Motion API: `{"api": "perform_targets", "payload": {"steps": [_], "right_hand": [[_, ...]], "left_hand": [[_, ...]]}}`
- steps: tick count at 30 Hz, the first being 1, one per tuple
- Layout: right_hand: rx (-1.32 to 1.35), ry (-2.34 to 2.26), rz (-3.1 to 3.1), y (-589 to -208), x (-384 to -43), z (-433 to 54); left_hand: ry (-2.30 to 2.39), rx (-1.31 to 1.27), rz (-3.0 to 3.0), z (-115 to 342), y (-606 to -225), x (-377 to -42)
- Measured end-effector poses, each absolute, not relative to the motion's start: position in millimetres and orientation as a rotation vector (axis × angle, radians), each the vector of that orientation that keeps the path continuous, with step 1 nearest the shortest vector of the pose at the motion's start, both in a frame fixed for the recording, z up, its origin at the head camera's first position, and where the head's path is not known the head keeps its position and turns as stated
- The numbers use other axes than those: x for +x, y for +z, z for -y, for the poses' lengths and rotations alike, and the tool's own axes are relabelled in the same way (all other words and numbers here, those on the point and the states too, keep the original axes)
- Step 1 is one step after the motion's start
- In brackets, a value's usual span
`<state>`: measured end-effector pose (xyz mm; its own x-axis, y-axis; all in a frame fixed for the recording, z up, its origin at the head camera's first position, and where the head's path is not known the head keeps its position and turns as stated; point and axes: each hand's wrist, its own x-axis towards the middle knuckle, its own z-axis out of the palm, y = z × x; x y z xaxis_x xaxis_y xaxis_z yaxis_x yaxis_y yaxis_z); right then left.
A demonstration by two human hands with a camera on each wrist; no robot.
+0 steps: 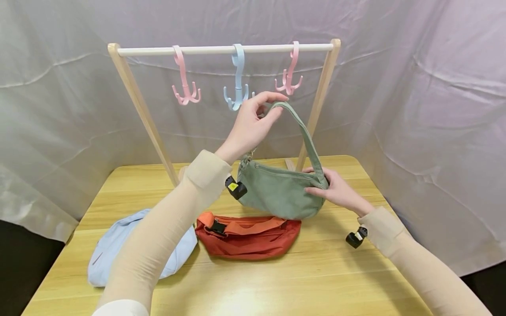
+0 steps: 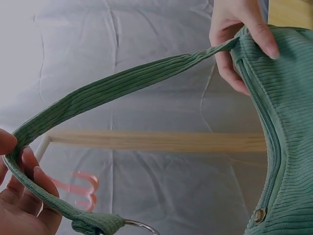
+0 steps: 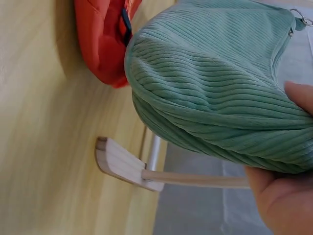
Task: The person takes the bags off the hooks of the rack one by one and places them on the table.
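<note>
A green corduroy shoulder bag point(image 1: 280, 191) hangs in the air in front of the rack, its zipper along the top edge. My left hand point(image 1: 253, 120) pinches the top of its strap point(image 1: 304, 134), close below the blue hook point(image 1: 238, 79). At the bag's right end, my right hand point(image 1: 336, 188) grips the corner where the strap joins, thumb on the front face point(image 2: 266, 41). In the right wrist view the ribbed bag end point(image 3: 220, 98) lies between thumb and fingers. A metal ring point(image 2: 142, 225) links the strap's other end.
Two pink hooks point(image 1: 183, 79) flank the blue one on the white rail point(image 1: 154, 51) of a wooden-legged rack point(image 1: 138, 101). On the table point(image 1: 245, 289) lie a red waist bag point(image 1: 253, 245) with a black buckle and a light blue bag point(image 1: 114, 245), partly behind my left arm.
</note>
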<state>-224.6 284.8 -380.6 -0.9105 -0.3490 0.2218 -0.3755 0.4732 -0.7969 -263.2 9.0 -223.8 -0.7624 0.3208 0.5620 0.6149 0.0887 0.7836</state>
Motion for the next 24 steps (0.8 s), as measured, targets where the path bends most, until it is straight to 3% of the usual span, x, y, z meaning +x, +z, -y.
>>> {"api": "perform_targets", "payload": {"steps": [14,24], "right_hand": [[0.456,1.965,2.233,-396,-218,-296],[0.367,2.24,1.999,-391,-220,-292]], "left_hand": [[-1.72,-0.873,2.173,4,-243,-263],[-1.53,-1.044,2.333,13,-265,-245]]}}
